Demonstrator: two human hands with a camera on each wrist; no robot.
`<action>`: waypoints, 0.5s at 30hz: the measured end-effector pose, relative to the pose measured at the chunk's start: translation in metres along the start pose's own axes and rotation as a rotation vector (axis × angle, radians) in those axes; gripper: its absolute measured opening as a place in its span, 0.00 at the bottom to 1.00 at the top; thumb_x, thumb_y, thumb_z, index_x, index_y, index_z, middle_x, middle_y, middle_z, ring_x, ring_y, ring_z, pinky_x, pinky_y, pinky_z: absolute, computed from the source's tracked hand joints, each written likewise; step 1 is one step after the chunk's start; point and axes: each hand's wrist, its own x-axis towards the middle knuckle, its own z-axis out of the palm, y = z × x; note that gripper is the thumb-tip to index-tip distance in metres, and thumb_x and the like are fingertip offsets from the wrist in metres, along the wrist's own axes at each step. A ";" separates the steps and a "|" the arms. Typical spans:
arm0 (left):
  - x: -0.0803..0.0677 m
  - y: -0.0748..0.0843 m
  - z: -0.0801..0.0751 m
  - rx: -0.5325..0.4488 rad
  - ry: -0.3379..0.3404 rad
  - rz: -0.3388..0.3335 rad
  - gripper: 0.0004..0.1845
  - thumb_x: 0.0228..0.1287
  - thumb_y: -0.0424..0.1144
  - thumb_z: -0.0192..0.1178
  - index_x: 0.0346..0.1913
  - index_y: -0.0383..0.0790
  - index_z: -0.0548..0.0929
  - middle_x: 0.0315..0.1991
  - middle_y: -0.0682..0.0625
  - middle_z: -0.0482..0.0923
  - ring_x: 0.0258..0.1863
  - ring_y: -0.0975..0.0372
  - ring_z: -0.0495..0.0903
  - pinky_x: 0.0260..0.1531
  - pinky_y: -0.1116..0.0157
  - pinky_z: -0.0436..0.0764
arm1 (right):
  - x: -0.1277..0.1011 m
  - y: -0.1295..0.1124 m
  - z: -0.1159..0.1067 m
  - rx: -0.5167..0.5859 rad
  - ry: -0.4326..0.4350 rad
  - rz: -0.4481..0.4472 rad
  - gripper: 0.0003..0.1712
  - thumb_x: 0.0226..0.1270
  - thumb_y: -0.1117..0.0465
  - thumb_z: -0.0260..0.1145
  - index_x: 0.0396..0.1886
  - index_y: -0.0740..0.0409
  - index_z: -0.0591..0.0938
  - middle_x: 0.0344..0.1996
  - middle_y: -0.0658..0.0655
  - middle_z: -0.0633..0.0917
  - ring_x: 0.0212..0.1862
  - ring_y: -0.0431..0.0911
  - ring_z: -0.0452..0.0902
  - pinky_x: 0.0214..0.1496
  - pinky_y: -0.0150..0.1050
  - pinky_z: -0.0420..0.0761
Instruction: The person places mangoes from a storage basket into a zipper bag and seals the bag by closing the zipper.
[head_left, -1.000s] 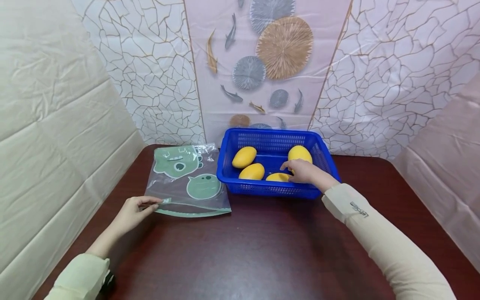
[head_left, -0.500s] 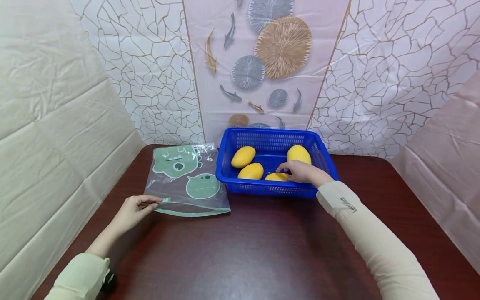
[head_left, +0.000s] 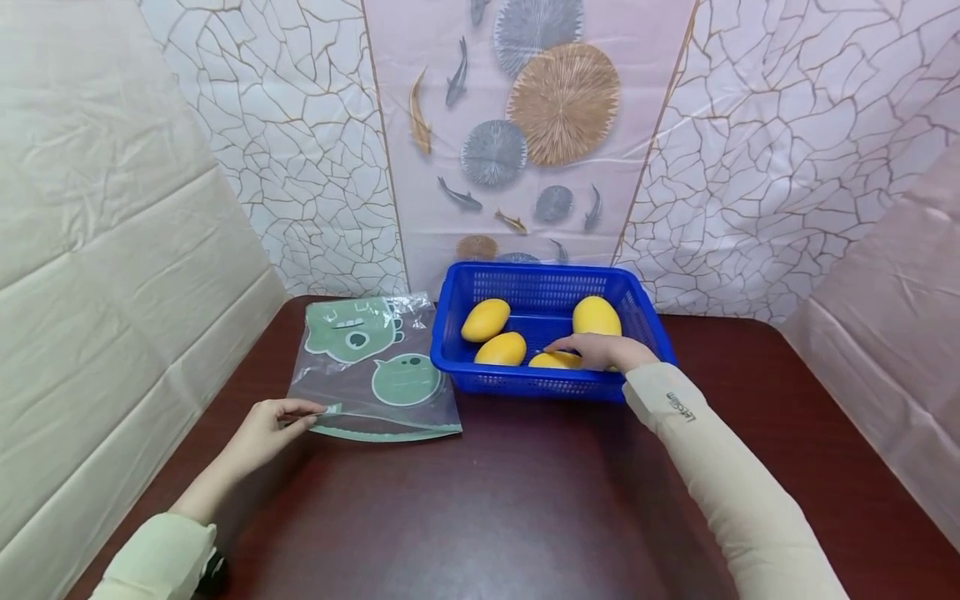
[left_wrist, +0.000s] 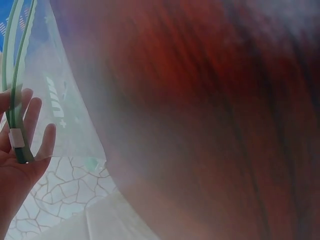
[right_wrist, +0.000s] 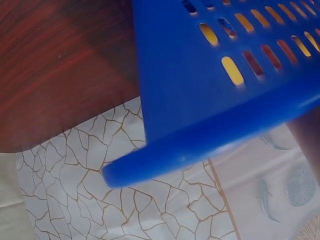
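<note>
Saw a dark red bench [head_left: 510, 500] with a blue basket [head_left: 536, 385] at the far middle, just in front of a wall sheet with fish and round shapes [head_left: 517, 125]. Counted four yellow mangoes in the basket: one at far left [head_left: 485, 320], one at near left [head_left: 501, 349], one at far right [head_left: 596, 316] and one at near middle [head_left: 553, 360]. Found the right hand [head_left: 600, 351] inside the basket, resting on top of the near middle mango, with fingers [head_left: 564, 346] laid over it and gently bent; could not tell if the grip was tight. Saw only the blue basket wall with its slots [right_wrist: 210, 85] in the right wrist view, with yellow showing through the slots. Spotted a clear zip bag [head_left: 375, 375] lying flat on the bench, just left of the basket, with two green cartoon faces on it. Found the left hand [head_left: 266, 429] at the near left corner of the bag, with fingers [left_wrist: 25, 117] pinching the green zip strip [left_wrist: 15, 100] by its small white slider [left_wrist: 17, 137]. Noticed pale sleeves [head_left: 720, 475] on both arms.
</note>
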 end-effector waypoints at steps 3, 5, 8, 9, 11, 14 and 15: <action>0.001 0.000 0.000 0.005 -0.001 0.006 0.07 0.56 0.25 0.63 0.38 0.32 0.86 0.35 0.42 0.86 0.35 0.81 0.76 0.33 0.79 0.77 | 0.002 0.001 -0.001 0.016 -0.030 0.006 0.34 0.64 0.73 0.57 0.71 0.57 0.62 0.68 0.66 0.65 0.68 0.62 0.59 0.69 0.58 0.59; 0.001 0.000 0.000 0.001 -0.006 0.009 0.07 0.56 0.25 0.62 0.39 0.31 0.85 0.35 0.41 0.86 0.35 0.80 0.77 0.33 0.78 0.77 | 0.002 0.001 -0.002 0.021 -0.043 0.005 0.35 0.64 0.73 0.57 0.71 0.58 0.61 0.68 0.67 0.64 0.68 0.63 0.58 0.69 0.58 0.58; 0.001 -0.001 0.000 0.003 -0.011 0.013 0.07 0.57 0.25 0.62 0.39 0.31 0.85 0.35 0.41 0.86 0.34 0.78 0.78 0.32 0.78 0.77 | 0.003 0.003 -0.001 0.044 -0.052 0.009 0.36 0.64 0.73 0.58 0.71 0.58 0.60 0.69 0.67 0.63 0.69 0.63 0.57 0.69 0.59 0.58; 0.001 -0.001 0.000 0.003 -0.010 0.015 0.07 0.57 0.26 0.62 0.38 0.30 0.85 0.35 0.41 0.86 0.34 0.76 0.79 0.32 0.79 0.77 | 0.003 0.004 0.000 0.061 -0.054 0.015 0.36 0.64 0.73 0.57 0.71 0.58 0.60 0.69 0.67 0.63 0.69 0.62 0.56 0.70 0.58 0.57; 0.002 -0.001 -0.001 0.003 -0.010 0.019 0.06 0.58 0.27 0.62 0.38 0.30 0.85 0.34 0.41 0.86 0.33 0.72 0.81 0.32 0.79 0.77 | 0.004 0.005 0.001 0.082 -0.053 0.008 0.36 0.64 0.73 0.57 0.71 0.58 0.60 0.69 0.67 0.62 0.69 0.62 0.56 0.70 0.58 0.57; 0.003 0.000 -0.001 0.003 -0.008 0.024 0.06 0.58 0.28 0.62 0.38 0.31 0.85 0.34 0.41 0.86 0.33 0.72 0.81 0.32 0.80 0.76 | 0.007 0.008 0.003 0.110 -0.055 -0.011 0.35 0.64 0.74 0.56 0.71 0.60 0.59 0.69 0.68 0.62 0.69 0.63 0.55 0.70 0.58 0.57; 0.002 0.000 0.000 -0.001 -0.007 0.021 0.06 0.58 0.28 0.62 0.38 0.31 0.85 0.35 0.41 0.86 0.34 0.72 0.80 0.33 0.80 0.76 | 0.008 0.010 0.004 0.123 -0.058 -0.010 0.35 0.64 0.74 0.56 0.71 0.60 0.59 0.69 0.68 0.62 0.68 0.63 0.56 0.70 0.58 0.57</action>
